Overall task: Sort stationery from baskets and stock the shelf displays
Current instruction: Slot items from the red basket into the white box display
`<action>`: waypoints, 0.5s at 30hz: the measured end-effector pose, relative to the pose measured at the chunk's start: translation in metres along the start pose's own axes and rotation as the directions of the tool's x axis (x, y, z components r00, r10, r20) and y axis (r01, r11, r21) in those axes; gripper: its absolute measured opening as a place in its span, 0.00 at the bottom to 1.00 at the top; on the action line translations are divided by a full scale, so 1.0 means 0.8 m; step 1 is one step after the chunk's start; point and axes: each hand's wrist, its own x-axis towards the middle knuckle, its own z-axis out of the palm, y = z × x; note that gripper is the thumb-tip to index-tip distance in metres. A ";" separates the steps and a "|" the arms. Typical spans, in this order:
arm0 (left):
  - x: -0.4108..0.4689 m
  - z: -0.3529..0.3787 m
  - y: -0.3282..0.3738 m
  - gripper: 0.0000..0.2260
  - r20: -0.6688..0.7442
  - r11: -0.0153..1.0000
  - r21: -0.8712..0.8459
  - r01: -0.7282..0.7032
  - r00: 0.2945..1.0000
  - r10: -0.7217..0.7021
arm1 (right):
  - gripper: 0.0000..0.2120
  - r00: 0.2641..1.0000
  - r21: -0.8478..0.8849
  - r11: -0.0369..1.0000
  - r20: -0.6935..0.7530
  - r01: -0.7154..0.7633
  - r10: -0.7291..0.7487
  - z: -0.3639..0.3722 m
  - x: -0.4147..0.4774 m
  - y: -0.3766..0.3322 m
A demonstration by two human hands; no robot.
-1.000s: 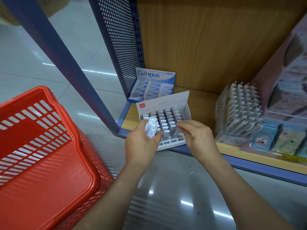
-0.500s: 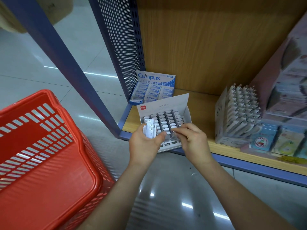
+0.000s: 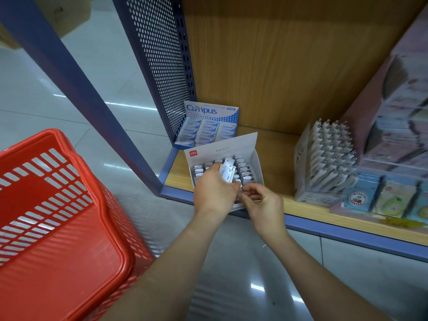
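A wood-grain shelf with a blue metal edge (image 3: 301, 209) spans the right. A red slatted plastic basket (image 3: 111, 205) stands on the floor to its left. An open white cardboard display box (image 3: 234, 147) sits near the shelf's left end. Over the box, the left hand (image 3: 215, 193) has its grip closed round a bundle of small white stationery pieces (image 3: 228, 170). The right hand (image 3: 266, 205) curls its fingers beside the left; whether it has hold of anything I cannot tell.

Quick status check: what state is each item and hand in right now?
Left hand, grips a bundle of white pieces above the box.
Right hand, fingers curled at box front; hold unclear.
White display box, open, flap up, partly filled.
Campus box, open, stocked.
Pen display, upright, stocked.
Red basket, upright on floor.
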 end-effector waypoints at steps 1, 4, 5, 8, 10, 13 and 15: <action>0.000 0.001 0.001 0.12 -0.003 0.999 0.036 -0.005 1.000 0.005 | 0.09 1.000 -0.006 1.000 -0.006 0.007 -0.007 0.002 -0.001 0.002; -0.001 0.003 0.002 0.11 -0.011 0.995 0.100 -0.023 1.000 0.024 | 0.04 0.997 -0.107 0.992 -0.019 0.071 -0.074 0.002 0.002 0.003; -0.002 0.004 0.003 0.11 -0.016 0.991 0.131 -0.028 0.999 0.030 | 0.04 0.995 -0.147 0.985 -0.022 0.094 -0.099 0.002 0.003 0.003; -0.004 0.008 0.006 0.12 -0.038 0.979 0.200 -0.029 0.999 0.037 | 0.03 0.988 -0.231 0.961 -0.005 0.150 -0.155 -0.001 0.004 0.001; -0.007 0.008 0.008 0.12 -0.046 0.971 0.236 -0.045 0.997 0.057 | 0.03 0.990 -0.263 0.955 0.026 0.140 -0.138 -0.002 0.002 0.000; -0.015 0.003 0.005 0.14 -0.060 0.989 0.131 -0.071 0.995 0.079 | 0.07 0.998 -0.099 0.994 0.029 -0.044 0.047 -0.016 0.003 -0.014; -0.022 -0.007 0.003 0.15 -0.053 0.995 0.051 -0.084 0.995 0.087 | 0.06 0.967 0.272 0.928 0.092 -0.253 0.236 -0.031 0.005 -0.036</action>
